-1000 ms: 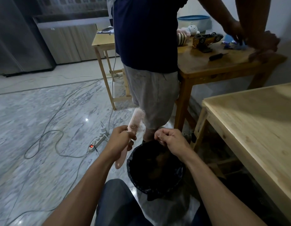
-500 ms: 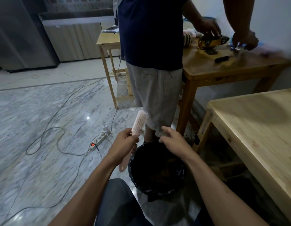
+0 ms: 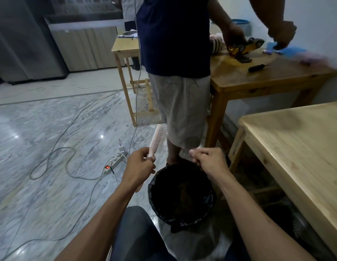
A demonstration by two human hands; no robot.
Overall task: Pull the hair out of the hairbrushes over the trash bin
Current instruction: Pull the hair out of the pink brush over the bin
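My left hand (image 3: 140,164) grips a pink hairbrush (image 3: 157,141) by the middle of its handle, head pointing up and away, bristles facing right. The brush sits just left of a trash bin (image 3: 181,194) lined with a black bag, on the floor between my knees. My right hand (image 3: 209,159) hovers over the bin's far rim with its fingertips pinched together; whether hair is between them is too small to tell.
A person in a dark shirt and grey shorts (image 3: 180,102) stands right behind the bin, handling a toy car (image 3: 245,47) on a wooden table (image 3: 267,76). A light wooden table (image 3: 303,146) is at my right. A power strip (image 3: 115,162) and cables lie on the marble floor at left.
My right hand has drawn away from the brush to the right and closed its fingertips over the bin. The brush has tilted so its bristles face right.
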